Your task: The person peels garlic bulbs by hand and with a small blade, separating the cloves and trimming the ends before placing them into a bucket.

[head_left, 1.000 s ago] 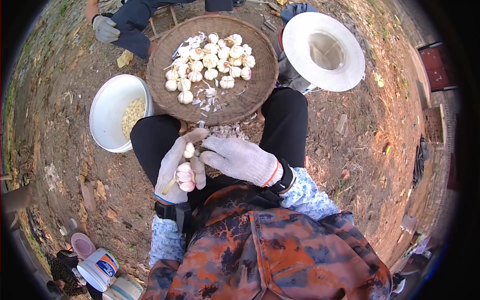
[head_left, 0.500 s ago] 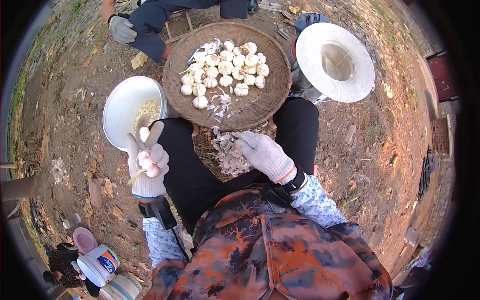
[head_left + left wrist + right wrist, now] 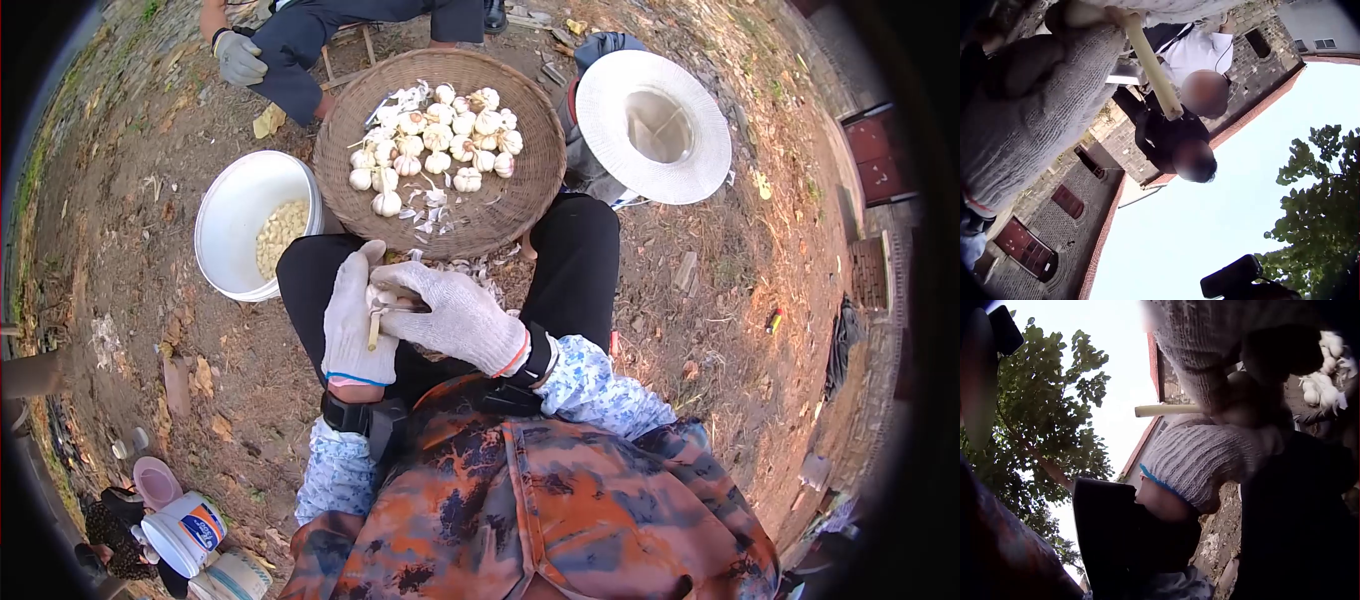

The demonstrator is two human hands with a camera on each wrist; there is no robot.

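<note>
My gloved left hand (image 3: 350,325) cradles a partly opened garlic bulb (image 3: 378,298) above my lap. The bulb's pale cut stem (image 3: 374,332) points back toward my body and shows large in the left wrist view as a cream stalk (image 3: 1159,78). From the other side, my gloved right hand (image 3: 458,318) has its thumb and fingers on the bulb, pinching at its cloves. Both gloves hide most of the bulb. In the right wrist view the stem (image 3: 1166,410) sticks out between the two gloves.
A round wicker basket (image 3: 545,150) with several garlic bulbs stands before my knees. At left is a white bucket (image 3: 222,225) with peeled cloves (image 3: 285,232). Papery skins lie below the basket. A white hat (image 3: 700,100) sits at right; a person's gloved hand (image 3: 240,58) is opposite.
My left hand swung left to the bucket's rim with the bulb and a loose clove, then came back to my right hand. The loose clove no longer shows at its fingertips.
</note>
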